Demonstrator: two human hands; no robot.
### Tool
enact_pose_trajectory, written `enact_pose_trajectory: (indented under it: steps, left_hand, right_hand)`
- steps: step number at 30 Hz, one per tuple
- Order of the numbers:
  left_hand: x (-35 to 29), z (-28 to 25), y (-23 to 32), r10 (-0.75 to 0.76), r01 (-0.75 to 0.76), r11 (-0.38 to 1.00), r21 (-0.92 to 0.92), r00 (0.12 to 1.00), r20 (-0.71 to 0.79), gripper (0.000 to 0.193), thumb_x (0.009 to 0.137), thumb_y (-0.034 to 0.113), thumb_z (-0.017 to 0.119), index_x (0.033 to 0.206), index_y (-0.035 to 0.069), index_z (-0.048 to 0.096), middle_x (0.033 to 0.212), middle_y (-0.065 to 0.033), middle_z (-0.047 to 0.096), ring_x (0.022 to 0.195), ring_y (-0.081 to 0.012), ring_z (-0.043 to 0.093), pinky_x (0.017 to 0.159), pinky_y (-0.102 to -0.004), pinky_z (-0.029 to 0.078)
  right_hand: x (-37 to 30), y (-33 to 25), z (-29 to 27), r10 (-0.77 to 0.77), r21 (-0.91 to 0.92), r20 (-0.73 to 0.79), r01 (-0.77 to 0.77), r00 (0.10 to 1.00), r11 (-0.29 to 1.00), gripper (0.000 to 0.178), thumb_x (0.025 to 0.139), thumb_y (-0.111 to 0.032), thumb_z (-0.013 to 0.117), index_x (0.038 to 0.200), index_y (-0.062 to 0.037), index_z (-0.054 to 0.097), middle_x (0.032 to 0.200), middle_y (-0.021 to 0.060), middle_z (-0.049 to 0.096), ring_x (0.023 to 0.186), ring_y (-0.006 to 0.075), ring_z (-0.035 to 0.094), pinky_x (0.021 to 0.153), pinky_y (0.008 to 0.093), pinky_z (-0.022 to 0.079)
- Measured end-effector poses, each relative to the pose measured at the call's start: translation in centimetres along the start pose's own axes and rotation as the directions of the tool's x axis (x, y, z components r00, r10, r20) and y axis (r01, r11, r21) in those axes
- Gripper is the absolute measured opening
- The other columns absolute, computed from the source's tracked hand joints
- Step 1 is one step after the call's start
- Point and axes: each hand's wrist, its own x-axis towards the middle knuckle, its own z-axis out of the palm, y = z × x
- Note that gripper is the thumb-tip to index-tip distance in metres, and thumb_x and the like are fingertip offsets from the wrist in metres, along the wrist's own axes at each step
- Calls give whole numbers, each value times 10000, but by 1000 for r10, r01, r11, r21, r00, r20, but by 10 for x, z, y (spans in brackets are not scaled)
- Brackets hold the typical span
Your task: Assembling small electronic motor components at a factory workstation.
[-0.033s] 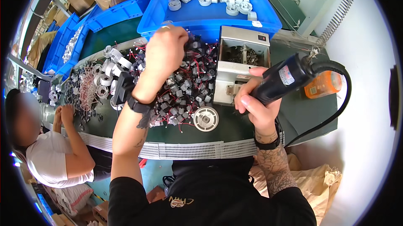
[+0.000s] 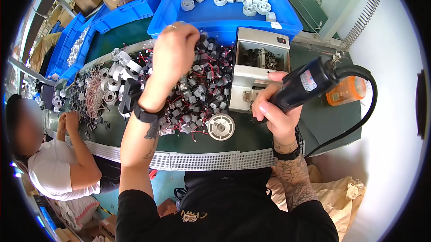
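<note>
My right hand (image 2: 280,111) is wrapped round a black electric screwdriver (image 2: 303,84), tilted, with its cable at the upper right end. The driver's tip is hidden near the front of a metal screw feeder box (image 2: 261,69) with loose screws in its tray. My left hand (image 2: 174,51) is over the far side of a pile of small motors (image 2: 193,91) with red and black wires, close to the blue bin. Its fingers are curled, and whatever is in them is hidden. In front of the pile lies a round white slotted housing (image 2: 221,127) with a grey centre.
A blue bin (image 2: 215,16) at the back holds several white rings. Left of the motors lie more white rings (image 2: 120,69) and wires. An orange bottle (image 2: 345,91) stands behind the screwdriver cable (image 2: 359,129). A co-worker (image 2: 63,161) sits at the left.
My left hand has shifted very slightly up and left over the far side of the motor pile. My right hand and the screwdriver look almost unchanged.
</note>
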Motion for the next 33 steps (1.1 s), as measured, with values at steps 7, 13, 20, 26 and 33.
enact_pose_trajectory:
  steps: [7, 13, 20, 26, 33]
  left_hand:
    - [-17, -66, 49, -87, 126, 961, -248, 983, 162, 91, 857, 21, 674, 942, 18, 705, 868, -142, 700, 774, -299, 676, 710, -387, 532]
    - [-81, -51, 66, 270, -36, 917, -398, 791, 549, 67, 849, 47, 655, 915, 61, 653, 900, -107, 616, 862, -334, 635, 697, -444, 522]
    - [-91, -52, 67, 248, 9, 920, -391, 759, 602, 45, 859, 56, 635, 902, 53, 649, 906, -112, 609, 879, -327, 628, 707, -440, 526]
    - [-97, -37, 69, 252, -124, 962, -244, 750, 611, 26, 857, 56, 644, 876, 47, 628, 866, -98, 573, 839, -330, 606, 679, -450, 504]
    - [-95, -34, 63, 205, 25, 941, -338, 751, 627, 53, 863, 58, 647, 904, 43, 618, 883, -113, 591, 883, -345, 600, 748, -444, 486]
  right_hand:
    - [2, -1, -2, 0, -9, -49, 0, 999, 1000, 562, 783, 117, 636, 1310, 38, 456, 718, 82, 613, 563, 144, 583, 526, 282, 472]
    - [4, 0, 0, -7, -9, -32, 6, 999, 1000, 556, 787, 111, 633, 1308, 40, 452, 708, 83, 609, 554, 146, 577, 526, 288, 475]
    - [3, -1, 2, -5, -153, -19, 2, 1000, 988, 577, 828, 2, 592, 1359, 33, 370, 658, 80, 523, 503, 171, 515, 497, 339, 451]
    - [1, 4, 3, 20, -26, -32, -21, 999, 999, 564, 794, 92, 638, 1319, 44, 439, 709, 94, 606, 544, 152, 569, 514, 289, 463]
    - [5, 2, 10, -20, -148, 13, 22, 1000, 989, 594, 848, -10, 580, 1396, 34, 356, 689, 88, 527, 511, 172, 508, 508, 346, 444]
